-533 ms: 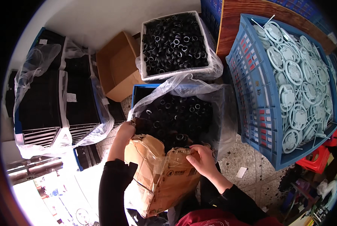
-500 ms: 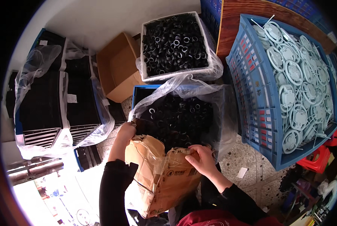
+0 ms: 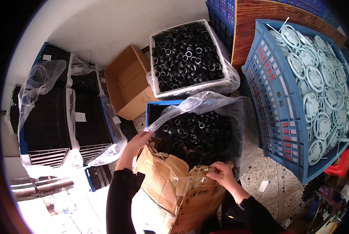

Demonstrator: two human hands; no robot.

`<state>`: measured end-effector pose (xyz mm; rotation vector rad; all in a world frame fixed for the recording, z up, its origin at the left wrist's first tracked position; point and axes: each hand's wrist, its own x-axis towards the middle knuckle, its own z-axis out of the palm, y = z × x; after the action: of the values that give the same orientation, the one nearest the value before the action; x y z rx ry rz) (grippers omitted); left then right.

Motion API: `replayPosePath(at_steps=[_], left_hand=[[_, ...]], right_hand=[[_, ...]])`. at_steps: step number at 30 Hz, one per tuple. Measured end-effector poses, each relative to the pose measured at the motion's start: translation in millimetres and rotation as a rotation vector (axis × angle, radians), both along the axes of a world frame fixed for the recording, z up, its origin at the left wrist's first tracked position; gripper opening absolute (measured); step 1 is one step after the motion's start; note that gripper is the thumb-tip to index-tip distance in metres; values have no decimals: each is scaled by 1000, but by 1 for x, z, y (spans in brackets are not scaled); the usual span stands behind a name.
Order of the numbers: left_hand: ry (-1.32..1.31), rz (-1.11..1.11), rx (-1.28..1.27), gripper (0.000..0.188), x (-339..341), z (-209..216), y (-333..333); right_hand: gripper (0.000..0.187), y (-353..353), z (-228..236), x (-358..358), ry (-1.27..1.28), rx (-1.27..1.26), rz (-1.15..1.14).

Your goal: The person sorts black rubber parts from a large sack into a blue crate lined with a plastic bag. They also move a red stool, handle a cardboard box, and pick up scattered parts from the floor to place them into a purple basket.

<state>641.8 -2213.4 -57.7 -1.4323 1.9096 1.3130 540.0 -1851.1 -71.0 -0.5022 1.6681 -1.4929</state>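
A crumpled brown paper sack [image 3: 170,187] is tipped against the near edge of a blue crate lined with clear plastic [image 3: 205,102] and filled with several black rubber rings [image 3: 197,134]. My left hand [image 3: 137,141] grips the sack's left upper edge beside the plastic liner. My right hand [image 3: 221,175] clutches the sack's torn right rim at the crate's front. Black rings show at the sack's mouth, among those in the crate. Both sleeves are black.
A white bin of black rings [image 3: 186,54] stands behind. An open cardboard box [image 3: 125,82] is to the left. A big blue basket of pale round plastic parts [image 3: 314,89] fills the right. Plastic-wrapped black trays [image 3: 61,117] lie at the left.
The sack has stayed tipped at the crate. My hands keep much the same grip, with only a slight shift of the left hand along the edge.
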Motion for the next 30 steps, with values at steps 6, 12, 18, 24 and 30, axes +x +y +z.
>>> replayPosePath(at_steps=[6, 12, 18, 24, 30], left_hand=[[-46, -592, -430, 38, 21, -85, -80], [-370, -951, -291, 45, 9, -163, -97], [-451, -1025, -134, 42, 13, -222, -108], [-423, -1116, -100, 51, 50, -313, -147], [330, 74, -272, 12, 4, -228, -128]], right_hand=[[28, -9, -10, 9, 155, -43, 30], [44, -10, -24, 21, 100, -11, -109], [56, -15, -23, 14, 44, -22, -316], [49, -35, -35, 17, 59, -122, -342], [26, -37, -32, 1, 11, 90, -305]])
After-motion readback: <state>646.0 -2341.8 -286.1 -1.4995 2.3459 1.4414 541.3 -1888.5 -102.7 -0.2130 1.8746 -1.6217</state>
